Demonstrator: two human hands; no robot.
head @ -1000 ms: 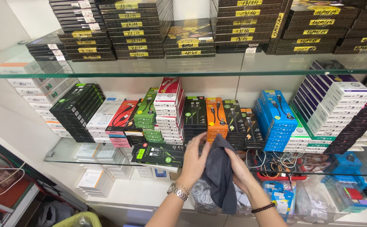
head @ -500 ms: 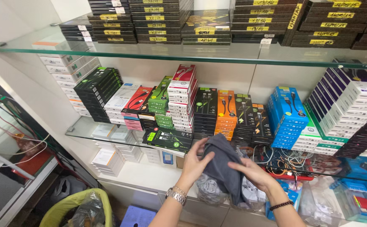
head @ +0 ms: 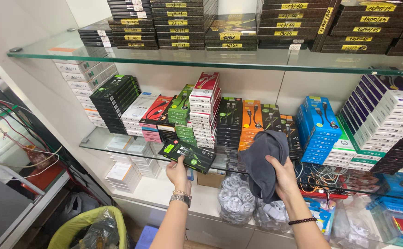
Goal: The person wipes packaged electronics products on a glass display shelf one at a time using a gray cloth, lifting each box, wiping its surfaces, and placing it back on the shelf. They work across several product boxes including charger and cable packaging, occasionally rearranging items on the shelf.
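Note:
My right hand (head: 282,177) grips a dark grey cloth (head: 263,157) and holds it up in front of the middle glass shelf (head: 100,143). My left hand (head: 179,173), with a metal watch on the wrist, takes hold of a flat black box with green marks (head: 187,156) lying at the shelf's front edge. Behind the hands stand rows of boxed cables: orange boxes (head: 252,117), black and green boxes (head: 229,115), a white and red stack (head: 203,108).
Blue boxes (head: 319,129) and white boxes (head: 381,124) fill the right of the shelf. Black flat boxes (head: 183,23) are stacked on the top glass shelf (head: 164,55). Bags of coiled white cables (head: 233,200) sit below. A bin with a yellow liner (head: 88,228) stands at the lower left.
My left hand has let go of the cloth and moved left to the flat black box. The right hand keeps the cloth alone. The view has shifted left.

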